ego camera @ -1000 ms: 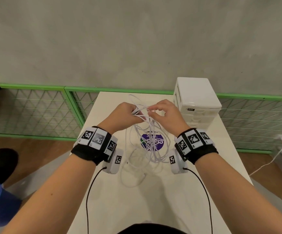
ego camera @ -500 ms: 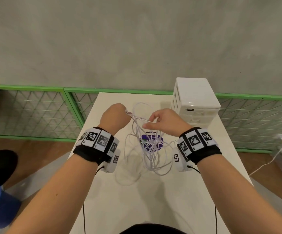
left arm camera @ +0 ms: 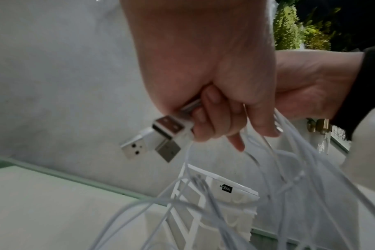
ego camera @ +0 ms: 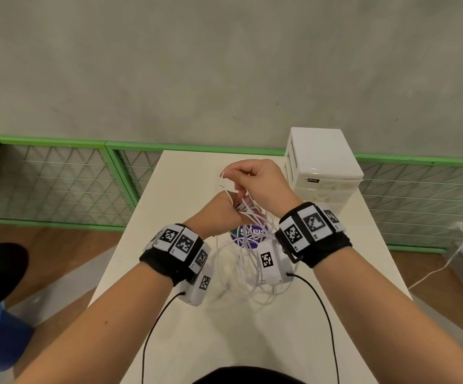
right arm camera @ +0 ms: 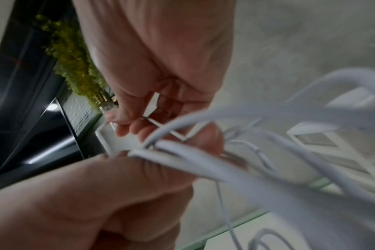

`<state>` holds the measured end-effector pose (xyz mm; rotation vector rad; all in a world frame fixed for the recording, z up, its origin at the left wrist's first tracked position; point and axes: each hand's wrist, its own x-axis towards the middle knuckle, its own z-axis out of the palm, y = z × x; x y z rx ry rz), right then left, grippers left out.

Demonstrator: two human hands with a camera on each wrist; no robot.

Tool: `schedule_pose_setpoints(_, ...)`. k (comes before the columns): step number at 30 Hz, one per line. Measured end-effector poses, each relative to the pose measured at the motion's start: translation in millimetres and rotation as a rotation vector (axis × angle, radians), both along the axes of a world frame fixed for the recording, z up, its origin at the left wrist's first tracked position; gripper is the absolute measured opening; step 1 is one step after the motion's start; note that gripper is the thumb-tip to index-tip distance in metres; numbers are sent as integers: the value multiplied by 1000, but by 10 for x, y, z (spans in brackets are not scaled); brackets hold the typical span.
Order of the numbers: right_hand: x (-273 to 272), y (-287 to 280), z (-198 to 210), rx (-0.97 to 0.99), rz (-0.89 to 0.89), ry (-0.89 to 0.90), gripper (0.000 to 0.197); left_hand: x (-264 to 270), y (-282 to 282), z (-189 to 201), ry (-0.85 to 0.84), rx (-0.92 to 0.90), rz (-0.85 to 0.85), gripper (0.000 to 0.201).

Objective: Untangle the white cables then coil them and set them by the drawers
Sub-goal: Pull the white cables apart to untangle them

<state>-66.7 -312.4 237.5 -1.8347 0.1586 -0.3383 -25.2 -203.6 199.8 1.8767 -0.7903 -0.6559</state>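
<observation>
**Q:** Leftmost, the lower fist?
**A:** Left hand [ego camera: 219,214], curled tight round gathered USB plugs [left arm camera: 167,126]. Probably bunched this way to keep the ends together during sorting. Three plugs counted clear of the fist, with a fourth metal end half hidden inside.

**Q:** Centre?
**A:** White cables [ego camera: 248,256], one tangle. Hanging from both hands in loops down to the table [ego camera: 186,342], over a single purple sticker [ego camera: 248,231]. Strands too crossed for a count; at least four judged from the plugs. Not yet coiled.

**Q:** Above, to the right?
**A:** Right hand [ego camera: 263,184], raised over the left. Pinching one strand between thumb and fingertips, apparently to draw it free of the knot.

**Q:** Rightmost?
**A:** Drawers [ego camera: 324,162], one white unit at the table's back right corner, near the hands. No coil set by it yet.
</observation>
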Motion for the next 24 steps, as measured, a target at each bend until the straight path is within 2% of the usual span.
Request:
schedule_pose_setpoints(4, -33, -8, 41, 9, -17, -91, 13, -55, -11, 27, 36, -99, 92, 32)
schedule_pose_setpoints(6, -66, -95, 37, 6, -52, -114, 14, -53, -6, 85, 19, -128, 157, 27)
schedule_pose_setpoints(9, -121, -232, -105, -10, -26, -42, 16, 8, 37, 172, 4, -208, 278, 13)
schedule_pose_setpoints(11, -143, -246, -252, -19, 0, 14, 14, 88, 52, 145, -25, -243, 294, 8)
schedule_pose_setpoints(13, -150, -265, -389, -55, -22, 78, 21, 115, 52, 93, -46, -230, 293, 6)
schedule_pose_setpoints(16, -188, -292, -504, -97, 34, 178, 21, 120, 51, 82, -16, -245, 354, 7)
schedule_pose_setpoints(19, -214, -274, -576, -160, 110, 261, 19, 98, 74, 146, 12, -253, 401, 19)
schedule_pose_setpoints(22, -198, -236, -606, -210, 33, 254, 11, 94, 72, 153, 46, -290, 399, 20)
schedule_pose_setpoints(24, -171, -245, -609, -215, -44, 241, 21, 74, 68, 147, 61, -298, 392, 22)
